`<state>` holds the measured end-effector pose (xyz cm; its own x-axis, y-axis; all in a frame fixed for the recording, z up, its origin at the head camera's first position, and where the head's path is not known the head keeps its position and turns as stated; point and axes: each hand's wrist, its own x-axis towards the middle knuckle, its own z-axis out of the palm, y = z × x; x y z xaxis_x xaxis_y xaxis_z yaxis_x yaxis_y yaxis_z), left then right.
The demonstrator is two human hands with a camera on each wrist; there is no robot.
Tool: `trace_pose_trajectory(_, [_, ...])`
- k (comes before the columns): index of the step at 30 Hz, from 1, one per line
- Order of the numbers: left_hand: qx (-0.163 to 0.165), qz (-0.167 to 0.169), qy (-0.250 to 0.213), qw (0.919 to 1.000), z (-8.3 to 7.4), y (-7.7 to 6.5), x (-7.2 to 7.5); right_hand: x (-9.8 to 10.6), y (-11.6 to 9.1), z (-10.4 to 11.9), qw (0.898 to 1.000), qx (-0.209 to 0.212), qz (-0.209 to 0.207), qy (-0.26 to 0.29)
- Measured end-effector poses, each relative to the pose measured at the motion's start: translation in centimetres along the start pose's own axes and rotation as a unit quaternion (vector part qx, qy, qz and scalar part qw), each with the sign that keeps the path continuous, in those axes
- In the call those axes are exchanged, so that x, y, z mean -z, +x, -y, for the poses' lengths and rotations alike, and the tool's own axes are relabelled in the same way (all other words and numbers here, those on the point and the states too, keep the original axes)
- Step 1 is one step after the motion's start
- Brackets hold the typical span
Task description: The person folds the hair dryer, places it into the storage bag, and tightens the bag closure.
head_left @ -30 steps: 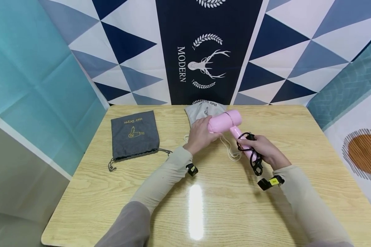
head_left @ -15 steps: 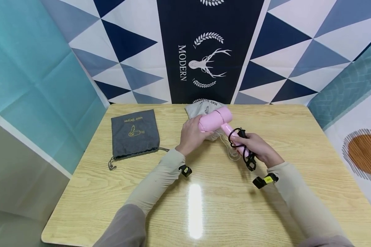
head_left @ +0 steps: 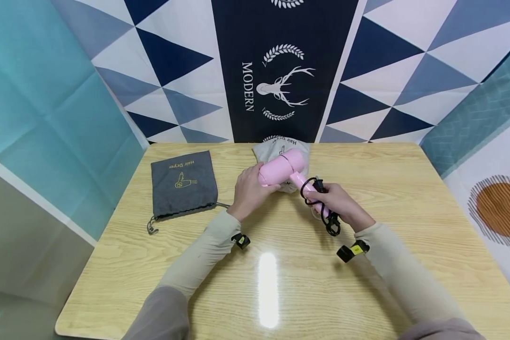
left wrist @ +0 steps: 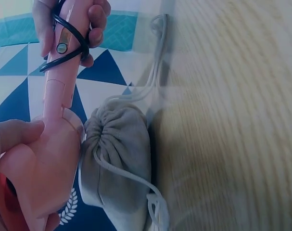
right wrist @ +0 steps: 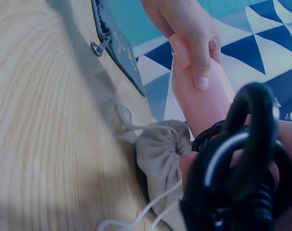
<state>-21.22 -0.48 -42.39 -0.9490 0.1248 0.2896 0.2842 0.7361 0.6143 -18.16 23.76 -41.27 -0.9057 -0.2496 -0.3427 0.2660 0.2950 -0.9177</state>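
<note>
A pink hair dryer (head_left: 280,169) is held up between both hands, over the table. My left hand (head_left: 251,190) grips the left end of its barrel, thumb in front. Around the handle, with its black cord (right wrist: 232,163) looped about it, curls my right hand (head_left: 337,204). In the left wrist view, the handle's joint and the thumb on the barrel show plainly. Behind the dryer lies a light grey drawstring bag (left wrist: 119,163), full and cinched at the neck, partly covered by the dryer in the head view. Its pale cords (left wrist: 153,72) trail over the table.
A dark grey drawstring bag (head_left: 183,184) printed "Hair Dryer" lies flat at the table's back left. The wooden table (head_left: 221,302) meets a patterned cloth wall (head_left: 191,85) at its far edge. Teal cloth (head_left: 55,104) hangs on the left.
Both hands have moved left with the hair dryer, which now overlaps more of the light grey bag in the head view. The dark grey bag has stayed in place.
</note>
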Motion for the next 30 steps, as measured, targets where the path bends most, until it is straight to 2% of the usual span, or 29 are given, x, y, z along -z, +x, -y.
trace_pose_trajectory(8, [-0.008, -0.007, -0.006, 0.9999, 0.8, -0.9, 0.7, -1.1, 0.2, 0.3, 0.999, 0.003, -0.022, -0.043])
trace_pose_trajectory(21, [0.013, 0.026, 0.014, 0.9995, 1.6, -2.2, 1.5, -2.5, 0.4, 0.4, 0.997, 0.01, -0.027, -0.073])
trace_pose_trajectory(30, [0.02, 0.045, 0.018, 0.9986, 2.0, -2.4, 1.9, -3.0, 0.5, 0.4, 0.996, 0.016, -0.021, -0.085])
